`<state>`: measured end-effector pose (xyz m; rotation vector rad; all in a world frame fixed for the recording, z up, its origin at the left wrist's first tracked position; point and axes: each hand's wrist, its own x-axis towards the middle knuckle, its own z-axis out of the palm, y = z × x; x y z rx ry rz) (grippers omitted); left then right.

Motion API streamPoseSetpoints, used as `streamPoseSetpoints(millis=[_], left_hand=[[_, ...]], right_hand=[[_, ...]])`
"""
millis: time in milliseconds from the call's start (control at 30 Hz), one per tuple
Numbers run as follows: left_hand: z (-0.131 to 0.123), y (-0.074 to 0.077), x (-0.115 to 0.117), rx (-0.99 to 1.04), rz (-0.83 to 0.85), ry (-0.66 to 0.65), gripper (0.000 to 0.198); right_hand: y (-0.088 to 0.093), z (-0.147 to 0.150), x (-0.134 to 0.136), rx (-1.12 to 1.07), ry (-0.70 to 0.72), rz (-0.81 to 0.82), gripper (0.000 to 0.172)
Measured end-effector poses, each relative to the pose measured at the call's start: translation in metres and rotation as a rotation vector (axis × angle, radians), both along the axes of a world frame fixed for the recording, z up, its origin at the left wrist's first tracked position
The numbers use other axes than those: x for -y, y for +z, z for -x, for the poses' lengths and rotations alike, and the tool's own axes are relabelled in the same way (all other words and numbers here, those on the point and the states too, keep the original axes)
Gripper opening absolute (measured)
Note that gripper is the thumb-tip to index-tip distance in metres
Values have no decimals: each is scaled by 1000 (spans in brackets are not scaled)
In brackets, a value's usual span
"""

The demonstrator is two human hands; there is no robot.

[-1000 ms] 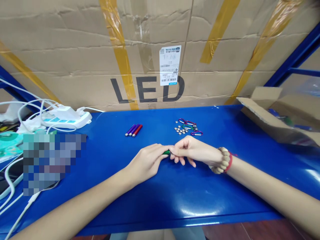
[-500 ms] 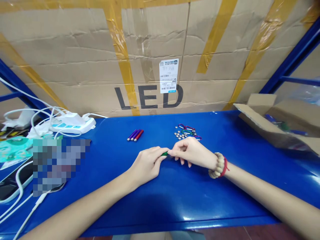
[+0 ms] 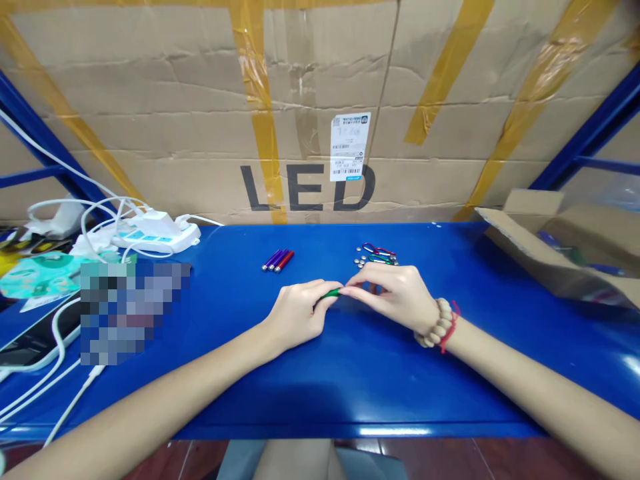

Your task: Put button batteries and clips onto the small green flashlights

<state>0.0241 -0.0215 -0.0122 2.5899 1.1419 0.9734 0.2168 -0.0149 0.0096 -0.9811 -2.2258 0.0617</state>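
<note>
My left hand (image 3: 300, 312) pinches a small green tube (image 3: 331, 293) between thumb and fingers above the blue table. At the tube's right end, the thumb and fingertips of my right hand (image 3: 395, 297) are pressed together; whether they grip the tube's end or a small part is hidden. Purple and red tubes with silver tips (image 3: 278, 261) lie side by side behind my left hand. Several small silver discs (image 3: 359, 249) and some coloured carabiners (image 3: 384, 253) lie just behind my right hand, which partly covers them.
A white power strip (image 3: 183, 239) with tangled cables and a black phone (image 3: 40, 333) are at the left. An open cardboard box (image 3: 520, 247) stands at the right. A large carton (image 3: 195, 133) closes off the back of the blue table (image 3: 280, 393).
The view has shifted, showing more of the table's front edge. My right hand has turned slightly and now covers more of the silver discs. The green tube remains in my left hand.
</note>
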Motion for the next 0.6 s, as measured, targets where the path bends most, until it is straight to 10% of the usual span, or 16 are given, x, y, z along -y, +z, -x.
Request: streamPoseSetpoints(millis=[600], left_hand=[[1, 0, 1, -13, 46, -19, 23]], right_hand=[[-4, -6, -1, 101, 53, -80, 24]])
